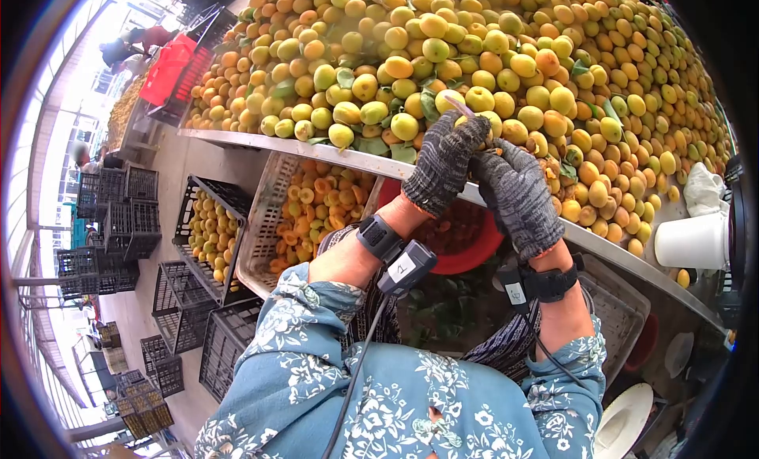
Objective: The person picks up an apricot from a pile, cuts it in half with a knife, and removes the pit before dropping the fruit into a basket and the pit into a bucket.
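My left hand (pixel 448 162), in a dark grey knitted glove, has its fingers closed at the front edge of the fruit heap. A slim, pale pinkish tool (pixel 458 105) sticks out beyond its fingertips; the rest is hidden. Beside it, my right hand (pixel 518 196), gloved alike, is curled with its fingertips close to the left ones. A small orange-brown bit (pixel 495 151) shows between the hands, too covered to identify. Apricots (pixel 405 127), yellow, green and orange with some leaves, lie piled on the metal-edged table (pixel 371 160) right in front of both hands.
Below the table edge stand a pale crate (pixel 261 214) of split apricots and a red tub (pixel 462 261) with dark contents. Leftward are a black crate (pixel 190 222) of whole apricots and several stacked black crates (pixel 130 226). A white bucket (pixel 690 240) lies at right.
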Tool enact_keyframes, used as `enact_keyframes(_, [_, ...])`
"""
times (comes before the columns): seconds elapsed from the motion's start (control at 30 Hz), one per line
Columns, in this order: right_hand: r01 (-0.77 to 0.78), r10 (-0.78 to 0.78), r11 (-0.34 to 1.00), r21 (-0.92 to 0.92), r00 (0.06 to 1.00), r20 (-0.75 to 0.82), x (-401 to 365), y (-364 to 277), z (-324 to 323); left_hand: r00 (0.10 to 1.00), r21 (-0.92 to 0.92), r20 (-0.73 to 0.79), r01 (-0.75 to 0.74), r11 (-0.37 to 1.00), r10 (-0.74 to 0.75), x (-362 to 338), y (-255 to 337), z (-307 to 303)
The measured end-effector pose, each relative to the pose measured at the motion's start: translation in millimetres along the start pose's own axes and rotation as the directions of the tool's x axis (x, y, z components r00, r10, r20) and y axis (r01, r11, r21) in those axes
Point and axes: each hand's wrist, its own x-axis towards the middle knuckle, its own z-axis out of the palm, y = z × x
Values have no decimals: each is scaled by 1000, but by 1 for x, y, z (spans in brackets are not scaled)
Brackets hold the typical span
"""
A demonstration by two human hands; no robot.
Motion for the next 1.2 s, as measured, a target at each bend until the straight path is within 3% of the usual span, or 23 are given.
enact_keyframes(0.1, [-91, 85, 989, 120, 995, 50, -1, 0, 2, 994, 38, -22, 112, 993, -111, -1, 12, 3])
enact_keyframes(0.17, [-110, 97, 972, 208, 993, 71, -2, 2, 0, 959, -296, -83, 237, 925, -272, -7, 7, 14])
enact_keyframes(0.2, [-127, 104, 948, 292, 990, 91, -1, 2, -3, 962, -291, -93, 220, 931, -256, -6, 1, 13])
enact_keyframes(0.27, [25, -29, 982, 185, 999, 22, 6, -1, -17, 993, 18, 37, 113, 993, -113, -3, -12, 11])
enact_keyframes(0.33, [21, -30, 982, 189, 999, 45, 13, -7, -29, 990, -69, 16, 144, 987, -143, 4, -12, 9])
enact_keyframes(0.37, [145, -147, 981, -127, 989, -6, 13, 0, -27, 997, 34, -82, 5, 999, -2, 5, -13, 8])
enact_keyframes(0.4, [154, -156, 980, -125, 988, -7, 17, -2, -34, 976, 148, -162, -124, 981, 148, 7, -14, 6])
enact_keyframes(0.43, [-277, 261, 951, 138, 957, 125, 21, -9, -47, 972, 139, -225, -44, 989, 75, 8, -16, 4])
enact_keyframes(0.47, [-668, 573, 677, 309, 742, 348, 21, -13, -56, 948, -13, -299, 113, 994, -111, 10, -19, 3])
enact_keyframes(0.5, [-741, 640, 527, 415, 668, 379, 18, -9, -61, 782, -766, -62, 361, 532, -620, 14, -20, -10])
enact_keyframes(0.53, [-726, 678, 358, 587, 634, 372, 22, -17, -71, 557, -883, 469, 286, -372, -686, 21, -20, -25])
enact_keyframes(0.57, [-641, 698, 328, 694, 659, 278, 24, -15, -68, 463, -892, 444, 306, -331, -767, 26, -11, -26])
enact_keyframes(0.63, [-498, 708, 340, 798, 694, 131, 24, 5, -55, 510, -868, 495, 334, -368, -704, 28, -1, -26])
enact_keyframes(0.73, [-372, 603, 576, 728, 795, -71, 32, -2, -34, 560, -815, 564, 261, -517, -606, 28, 11, -15])
enact_keyframes(0.77, [-350, 556, 657, 668, 823, -117, 34, -4, -31, 533, -843, 529, 245, -479, -660, 31, 15, -7])
enact_keyframes(0.8, [-375, 555, 663, 648, 827, -88, 33, 1, -27, 507, -874, 483, 228, -430, -714, 35, 23, 0])
enact_keyframes(0.87, [-361, 536, 648, 670, 842, -65, 34, -4, -27, 567, -848, 528, 311, -429, -633, 32, 30, 3])
enact_keyframes(0.9, [-438, 560, 597, 672, 827, 41, 35, -10, -32, 617, -865, 490, 253, -433, -617, 21, 16, 27])
enact_keyframes(0.93, [-398, 517, 650, 648, 856, 7, 33, -5, -25, 666, -884, 438, 197, -424, -604, 10, -3, 49])
enact_keyframes(0.97, [-403, 570, 555, 727, 821, 20, 31, -3, -21, 698, -835, 498, 227, -501, -514, 11, 0, 45])
enact_keyframes(1.03, [-452, 595, 442, 774, 794, 124, 26, 14, -18, 748, -913, 400, 276, -300, -530, 25, 27, 30])
enact_keyframes(1.1, [-448, 605, 590, 671, 796, -1, 25, 17, -18, 791, -924, 383, 318, -214, -477, 25, 27, 29])
enact_keyframes(1.2, [-409, 607, 549, 729, 795, -12, 25, 14, -14, 820, -916, 401, 348, -200, -409, 23, 28, 22])
